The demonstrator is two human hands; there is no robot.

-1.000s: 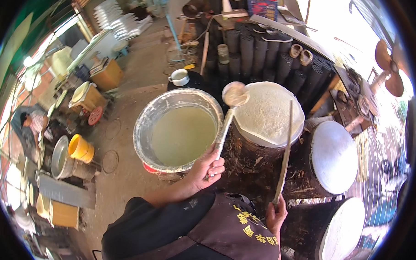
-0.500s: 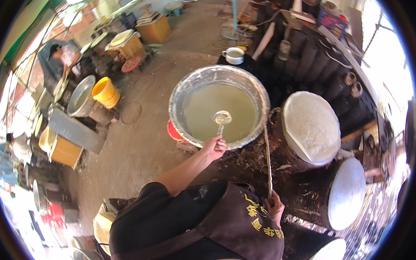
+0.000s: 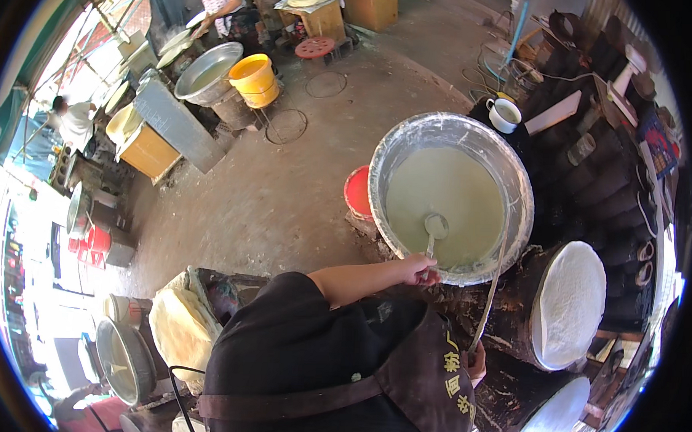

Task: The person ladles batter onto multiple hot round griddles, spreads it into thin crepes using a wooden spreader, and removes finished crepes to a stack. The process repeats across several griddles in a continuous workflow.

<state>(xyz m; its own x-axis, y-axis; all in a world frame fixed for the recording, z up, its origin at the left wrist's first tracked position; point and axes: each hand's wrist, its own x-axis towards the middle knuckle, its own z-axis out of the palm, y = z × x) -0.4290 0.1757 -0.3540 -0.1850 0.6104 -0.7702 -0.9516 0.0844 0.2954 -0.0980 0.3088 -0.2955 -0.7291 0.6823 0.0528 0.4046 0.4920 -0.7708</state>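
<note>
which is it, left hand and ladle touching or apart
Touching: the head view shows the left hand gripping the ladle by its handle.

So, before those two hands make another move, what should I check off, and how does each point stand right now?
1. Ladle held: ok, the grip of the left hand is closed on its handle.
2. Stick held: ok, its near end is in the grip of the right hand.
3. Pale liquid available: ok, it spreads across the inside of the metal basin.
4. Ladle's bowl filled: cannot tell; it shows against the liquid, its depth unclear.
5. Stick clear of the basin: cannot tell; its far end overlaps the rim in this view.
</note>
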